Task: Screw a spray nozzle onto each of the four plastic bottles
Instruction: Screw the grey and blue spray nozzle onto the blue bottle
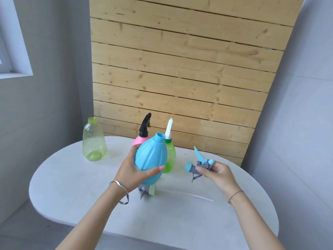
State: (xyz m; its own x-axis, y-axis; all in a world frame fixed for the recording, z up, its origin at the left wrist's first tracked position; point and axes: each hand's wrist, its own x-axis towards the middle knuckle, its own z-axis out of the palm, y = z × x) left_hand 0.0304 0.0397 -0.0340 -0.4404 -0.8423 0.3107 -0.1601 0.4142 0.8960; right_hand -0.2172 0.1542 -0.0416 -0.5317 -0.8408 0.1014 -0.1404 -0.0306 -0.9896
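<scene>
Clasps the blue bottle (151, 157) in the left grip (133, 172) at mid-frame, fingers curled behind its belly, thumb laid across the front. Holds it a little tilted over the white oval surface (72, 186), open threaded neck pointing up. Pinches the blue-and-grey spray nozzle (200, 165) in the right grip (218, 175), right of centre, blue screw collar turned left toward the bottle, blue trigger sticking up; apart from the neck, not touching. Just below the blue bottle's base, lying on the surface and partly hidden: a grey nozzle (147, 191) with a pale green collar, plus a thin clear tube (194, 195) stretched off to the right. Behind the blue bottle, standing: a pink bottle (137, 141) capped with a black nozzle (145, 126), and just right of it a green bottle (171, 156) capped with a white nozzle (169, 129). Toward the left of the surface, well apart: a clear yellow-green bottle (93, 141), upright, neck open. Across the upper frame, a wooden slat panel (180, 69).
</scene>
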